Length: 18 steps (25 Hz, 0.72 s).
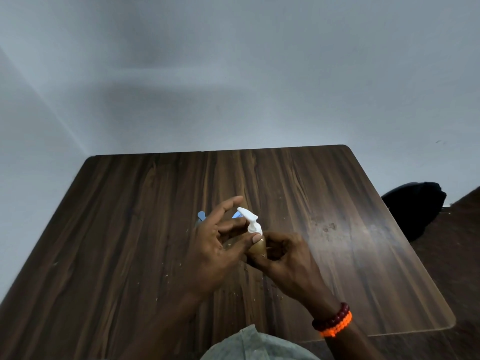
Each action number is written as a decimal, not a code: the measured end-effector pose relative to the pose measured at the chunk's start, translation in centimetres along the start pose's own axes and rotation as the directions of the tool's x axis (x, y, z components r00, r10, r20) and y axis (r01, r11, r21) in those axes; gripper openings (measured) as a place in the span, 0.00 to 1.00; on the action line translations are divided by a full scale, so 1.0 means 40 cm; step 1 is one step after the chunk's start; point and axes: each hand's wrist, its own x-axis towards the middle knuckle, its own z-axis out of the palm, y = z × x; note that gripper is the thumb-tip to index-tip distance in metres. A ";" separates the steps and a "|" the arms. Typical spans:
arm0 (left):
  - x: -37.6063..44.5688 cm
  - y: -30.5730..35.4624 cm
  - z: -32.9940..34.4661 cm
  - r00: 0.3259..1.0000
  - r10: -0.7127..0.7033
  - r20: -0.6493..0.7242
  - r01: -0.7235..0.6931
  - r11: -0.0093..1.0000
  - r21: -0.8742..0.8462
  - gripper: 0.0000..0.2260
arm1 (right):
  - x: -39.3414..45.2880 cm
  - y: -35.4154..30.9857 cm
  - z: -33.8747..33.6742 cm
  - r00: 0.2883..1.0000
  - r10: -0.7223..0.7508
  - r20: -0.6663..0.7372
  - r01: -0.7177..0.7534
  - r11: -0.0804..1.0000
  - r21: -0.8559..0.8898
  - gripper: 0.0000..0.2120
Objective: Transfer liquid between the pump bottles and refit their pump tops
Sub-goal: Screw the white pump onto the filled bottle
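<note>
A pale wall (233, 74) rose behind the dark wood table (130, 216) I watched remotely. I counted 1 brown bottle (257, 248), gripped in the curled fingers of the right hand (283, 258). Its 1 white pump top (250, 222) sat on the neck, just above the left hand's (215, 245) thumb and loosely spread fingers. 1 blue object (202, 216) showed beyond those fingers. 2 bracelets (333, 320) circled the right wrist.
</note>
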 end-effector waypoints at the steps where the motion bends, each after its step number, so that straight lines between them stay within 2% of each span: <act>1: 0.000 0.000 -0.004 1.000 -0.012 0.018 0.012 1.000 -0.012 0.32 | 0.001 -0.002 -0.001 1.000 0.000 0.020 0.000 1.000 0.021 0.12; 8: 0.008 0.008 -0.030 0.992 0.011 0.124 -0.013 1.000 0.019 0.32 | 0.003 -0.010 -0.011 0.996 -0.017 0.090 0.013 0.999 0.043 0.12; 12: 0.011 0.012 -0.036 0.988 0.023 0.152 -0.033 0.998 0.059 0.36 | 0.005 -0.004 -0.014 0.994 0.003 0.109 -0.011 0.997 0.074 0.10; 15: 0.006 0.014 -0.019 0.994 0.077 0.077 -0.084 0.991 0.101 0.35 | 0.008 0.008 -0.005 0.995 0.020 0.099 -0.019 1.000 -0.004 0.14; 18: -0.006 0.008 0.031 0.986 0.145 -0.080 -0.133 0.981 0.140 0.36 | 0.005 0.027 0.005 0.992 0.062 -0.112 -0.083 0.978 -0.191 0.21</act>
